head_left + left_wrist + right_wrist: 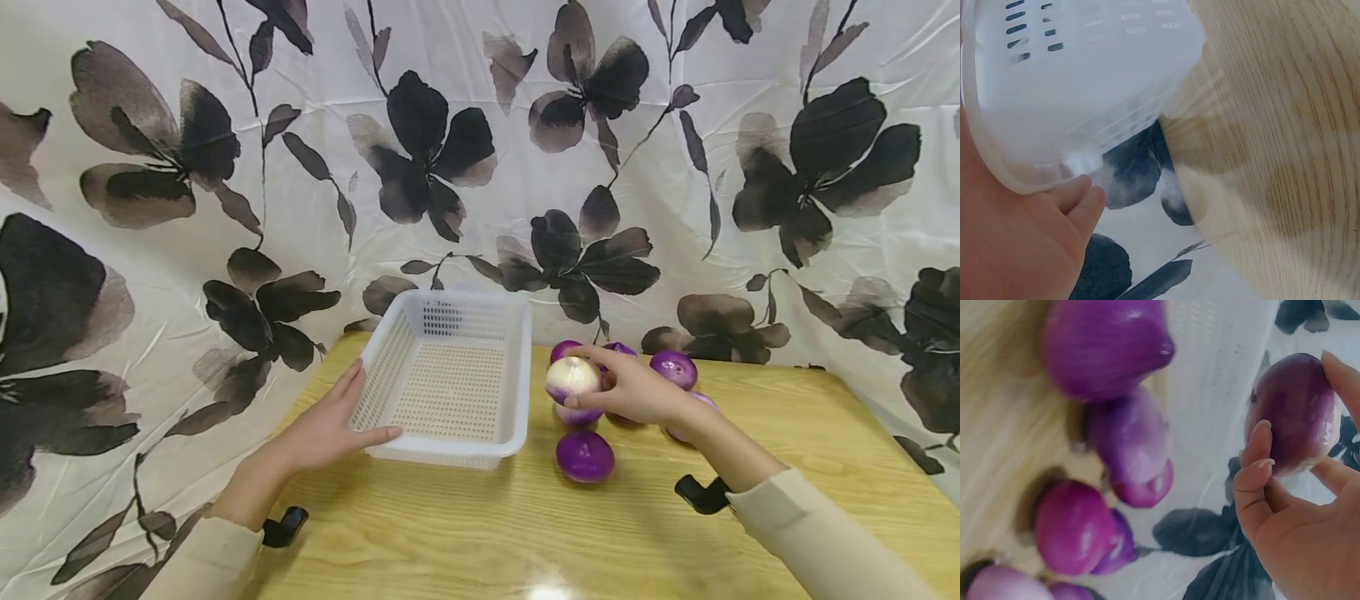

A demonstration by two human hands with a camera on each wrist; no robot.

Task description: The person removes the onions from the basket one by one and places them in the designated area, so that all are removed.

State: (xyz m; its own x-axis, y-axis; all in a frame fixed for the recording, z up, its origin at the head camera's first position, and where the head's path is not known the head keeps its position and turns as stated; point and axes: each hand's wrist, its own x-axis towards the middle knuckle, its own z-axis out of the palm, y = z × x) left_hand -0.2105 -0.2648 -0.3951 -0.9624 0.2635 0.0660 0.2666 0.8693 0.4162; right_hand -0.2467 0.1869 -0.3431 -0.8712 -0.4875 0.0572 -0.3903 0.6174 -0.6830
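My right hand (633, 387) holds a red onion (573, 379) between thumb and fingers, its pale end facing the head camera. In the right wrist view the held onion (1297, 415) shows a glossy purple side. It is up over a group of red onions on the table. Nearest to me lies a dark purple onion (585, 457). At the left, my left hand (318, 425) rests against the near-left corner of a white plastic basket (519, 383), thumb at the front rim and fingers along the outer side. Nothing lies inside the basket.
The wooden table (450, 525) carries everything. Behind it hangs a white cloth (480, 192) with dark flowers. More onions lie right of the basket, including one at the back right (673, 369). Black wrist straps (705, 494) sit at both cuffs.
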